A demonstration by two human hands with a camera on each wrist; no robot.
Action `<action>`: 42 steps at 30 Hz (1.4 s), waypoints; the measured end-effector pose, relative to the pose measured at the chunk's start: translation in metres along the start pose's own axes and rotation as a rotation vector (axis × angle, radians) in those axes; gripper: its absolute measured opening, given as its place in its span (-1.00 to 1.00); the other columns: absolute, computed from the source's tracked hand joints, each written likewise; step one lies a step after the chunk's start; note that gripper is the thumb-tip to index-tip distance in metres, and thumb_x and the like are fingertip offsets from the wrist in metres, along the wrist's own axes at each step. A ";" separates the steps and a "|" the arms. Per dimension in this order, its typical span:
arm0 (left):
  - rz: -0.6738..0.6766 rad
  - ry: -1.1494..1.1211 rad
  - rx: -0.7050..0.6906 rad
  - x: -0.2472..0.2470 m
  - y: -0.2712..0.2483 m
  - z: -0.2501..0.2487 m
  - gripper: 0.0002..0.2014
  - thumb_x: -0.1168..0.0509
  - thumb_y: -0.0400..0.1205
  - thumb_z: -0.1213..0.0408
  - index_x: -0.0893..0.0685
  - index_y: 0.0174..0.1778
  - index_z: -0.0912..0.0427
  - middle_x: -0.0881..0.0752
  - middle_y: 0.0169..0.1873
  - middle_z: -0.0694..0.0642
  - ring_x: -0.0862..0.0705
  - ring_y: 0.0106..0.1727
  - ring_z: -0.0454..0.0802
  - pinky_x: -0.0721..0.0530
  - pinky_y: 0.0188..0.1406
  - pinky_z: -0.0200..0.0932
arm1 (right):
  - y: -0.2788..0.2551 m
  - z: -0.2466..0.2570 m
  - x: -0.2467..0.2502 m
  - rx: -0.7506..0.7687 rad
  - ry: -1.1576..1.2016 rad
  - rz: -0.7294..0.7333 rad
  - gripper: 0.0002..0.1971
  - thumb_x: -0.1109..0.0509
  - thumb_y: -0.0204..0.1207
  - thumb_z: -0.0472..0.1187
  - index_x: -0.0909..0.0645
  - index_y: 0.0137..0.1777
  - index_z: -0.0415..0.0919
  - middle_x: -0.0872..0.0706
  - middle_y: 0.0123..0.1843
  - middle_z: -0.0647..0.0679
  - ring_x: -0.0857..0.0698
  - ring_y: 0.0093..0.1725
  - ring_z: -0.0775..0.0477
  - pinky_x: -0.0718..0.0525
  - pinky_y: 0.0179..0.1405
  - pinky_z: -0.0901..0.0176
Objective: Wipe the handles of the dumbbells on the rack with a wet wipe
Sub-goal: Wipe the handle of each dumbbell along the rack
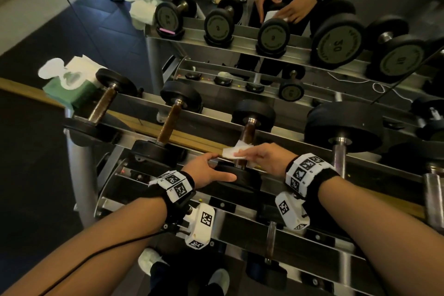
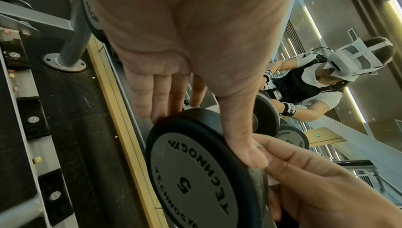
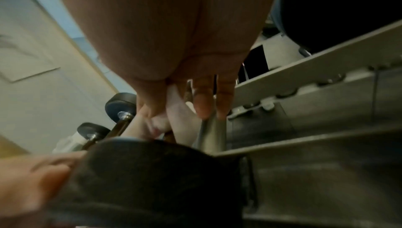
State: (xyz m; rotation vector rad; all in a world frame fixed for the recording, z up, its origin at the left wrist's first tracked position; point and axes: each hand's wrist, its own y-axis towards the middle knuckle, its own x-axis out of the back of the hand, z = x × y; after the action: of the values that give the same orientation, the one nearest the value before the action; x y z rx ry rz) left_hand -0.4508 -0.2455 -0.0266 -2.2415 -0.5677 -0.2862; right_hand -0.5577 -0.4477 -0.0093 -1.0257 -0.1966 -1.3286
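Observation:
The third dumbbell from the left on the top tier has a brown handle point(image 1: 248, 133) and a near head marked 5 point(image 2: 191, 171). My right hand point(image 1: 260, 157) pinches a white wet wipe point(image 1: 234, 152) against the lower part of that handle. The wipe point(image 3: 172, 111) shows between thumb and fingers in the right wrist view. My left hand point(image 1: 211, 170) rests on the near head point(image 1: 237, 179), fingers laid over its rim and thumb point(image 2: 245, 145) stretched along its edge.
Two more brown-handled dumbbells point(image 1: 168, 125) lie to the left on the steel rack point(image 1: 134, 137), and a larger one point(image 1: 343, 127) to the right. A green wipe pack point(image 1: 72, 86) sits at the rack's left end. A mirror behind reflects everything. Lower tiers hold small dumbbells point(image 1: 270, 240).

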 end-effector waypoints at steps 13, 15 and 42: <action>-0.003 -0.038 0.009 -0.001 0.000 0.003 -0.02 -0.61 0.35 -0.12 -0.30 0.66 -0.02 -0.53 0.53 0.10 -0.53 0.51 0.05 -0.53 0.40 0.01 | 0.024 0.005 0.032 0.011 0.046 -0.407 -0.69 -0.20 0.73 -0.14 -0.65 0.35 0.16 -0.75 0.11 0.06 -0.69 0.08 0.04 -0.57 0.05 0.26; -0.005 -0.044 0.013 -0.001 0.000 0.003 -0.02 -0.61 0.35 -0.12 -0.30 0.66 -0.03 -0.51 0.55 0.10 -0.51 0.53 0.06 -0.52 0.43 0.06 | 0.025 -0.005 0.022 -0.012 -0.106 -0.321 -0.67 -0.17 0.73 -0.10 -0.59 0.38 0.26 -0.70 0.15 0.09 -0.67 0.13 0.01 -0.53 0.09 0.21; 0.001 -0.165 -0.058 -0.013 0.001 0.022 -0.52 -0.57 0.41 -0.10 -0.71 0.22 -0.07 -0.80 0.01 -0.12 -0.72 0.08 -0.24 -0.61 -0.05 -0.31 | 0.013 0.003 0.017 0.048 -0.598 -0.255 -0.55 0.06 0.76 0.04 -0.37 0.60 0.20 -0.69 0.36 -0.07 -0.71 0.25 -0.19 -0.68 0.16 0.00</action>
State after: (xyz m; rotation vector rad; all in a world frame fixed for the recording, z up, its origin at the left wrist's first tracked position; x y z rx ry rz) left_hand -0.4617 -0.2338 -0.0465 -2.3351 -0.6521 -0.1190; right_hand -0.5406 -0.4591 -0.0028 -1.3697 -0.8271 -1.1998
